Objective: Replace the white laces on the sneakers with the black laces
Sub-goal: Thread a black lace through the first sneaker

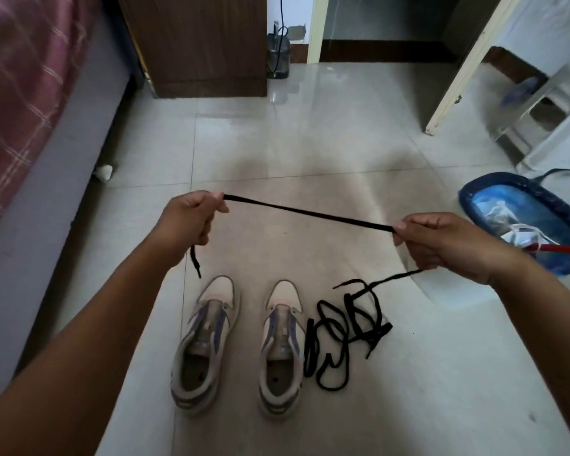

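Two white sneakers with purple side stripes stand side by side on the floor, the left sneaker [204, 343] and the right sneaker [281, 348], both with no laces in them. A black lace [306, 213] is stretched taut between my hands above the shoes. My left hand [191, 222] pinches it near one end, whose tip hangs down below the fist. My right hand [441, 241] grips the lace further along, and the rest trails down to a tangled pile of black lace [339, 330] lying just right of the right sneaker.
A bed with a pink plaid cover [17, 93] runs along the left. A brown cabinet [198, 44] stands at the back. At right are a blue dustpan [520, 215] holding white scraps, a red handle [563, 249] and a white plastic stool [550, 120].
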The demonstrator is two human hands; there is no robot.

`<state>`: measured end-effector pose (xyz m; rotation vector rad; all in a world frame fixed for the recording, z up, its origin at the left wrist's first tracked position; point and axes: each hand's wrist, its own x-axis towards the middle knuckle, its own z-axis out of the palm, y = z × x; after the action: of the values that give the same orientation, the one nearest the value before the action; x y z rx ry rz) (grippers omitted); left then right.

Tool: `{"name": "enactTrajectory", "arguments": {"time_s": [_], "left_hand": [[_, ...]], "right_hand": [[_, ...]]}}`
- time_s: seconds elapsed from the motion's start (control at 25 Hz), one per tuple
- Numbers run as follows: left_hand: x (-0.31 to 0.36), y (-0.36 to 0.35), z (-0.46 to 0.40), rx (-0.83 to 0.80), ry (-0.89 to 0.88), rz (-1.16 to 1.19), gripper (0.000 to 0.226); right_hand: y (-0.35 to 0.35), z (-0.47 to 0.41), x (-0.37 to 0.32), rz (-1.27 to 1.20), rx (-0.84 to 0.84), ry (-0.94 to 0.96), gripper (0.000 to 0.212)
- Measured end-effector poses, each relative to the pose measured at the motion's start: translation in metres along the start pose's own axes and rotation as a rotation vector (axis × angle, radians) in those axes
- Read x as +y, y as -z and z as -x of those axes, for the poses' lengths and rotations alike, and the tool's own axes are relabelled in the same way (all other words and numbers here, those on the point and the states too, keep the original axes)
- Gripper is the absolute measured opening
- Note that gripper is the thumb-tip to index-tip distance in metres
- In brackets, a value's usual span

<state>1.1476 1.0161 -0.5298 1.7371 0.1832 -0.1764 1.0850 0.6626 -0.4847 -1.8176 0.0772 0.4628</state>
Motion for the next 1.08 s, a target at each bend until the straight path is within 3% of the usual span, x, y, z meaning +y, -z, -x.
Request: {"name": "enactTrajectory", "arguments": {"time_s": [0.2, 0.28, 0.36, 0.44, 0.52, 0.64, 0.68, 0.76, 0.88, 1.0, 1.08], "left_hand": [[-0.038, 0.086, -0.019, 0.74, 0.22, -0.121, 0.039], [-0.049, 0.117, -0.016, 0.917, 0.388, -0.286, 0.041], [-0.047, 0.12, -0.008, 0.845, 0.425, -0.467, 0.038], [-0.029, 0.094, 0.003, 0.635, 0.132, -0.613, 0.046], [0.005, 0.051, 0.021, 0.326, -0.189, -0.549, 0.048], [0.059, -0.011, 0.055, -0.246, -0.399, -0.347, 0.04], [0.07, -0.024, 0.063, -0.349, -0.44, -0.307, 0.028], [0.083, -0.035, 0.07, -0.355, -0.479, -0.247, 0.019], [0.089, -0.022, 0.074, -0.126, -0.514, -0.32, 0.02], [0.083, -0.012, 0.075, 0.01, -0.57, -0.391, 0.006], [0.077, -0.009, 0.073, 0.067, -0.623, -0.522, 0.009]], "right_hand": [[0.02, 0.0, 0.004, -0.152, 0.083, -0.052, 0.028], [0.029, 0.002, -0.005, -0.212, 0.14, -0.038, 0.028], [0.027, 0.002, -0.019, -0.189, 0.152, -0.026, 0.031], [0.006, 0.0, -0.036, -0.028, 0.083, -0.016, 0.029], [-0.035, -0.005, -0.056, 0.248, -0.027, 0.051, 0.018], [-0.094, -0.011, -0.09, 0.548, -0.07, 0.295, 0.011], [-0.107, -0.01, -0.1, 0.621, -0.051, 0.373, 0.009], [-0.12, -0.008, -0.113, 0.727, 0.043, 0.492, 0.009], [-0.121, -0.001, -0.116, 0.687, 0.148, 0.568, 0.007], [-0.129, 0.003, -0.104, 0.636, 0.108, 0.546, 0.022], [-0.132, 0.0, -0.095, 0.608, 0.088, 0.523, 0.019]]}}
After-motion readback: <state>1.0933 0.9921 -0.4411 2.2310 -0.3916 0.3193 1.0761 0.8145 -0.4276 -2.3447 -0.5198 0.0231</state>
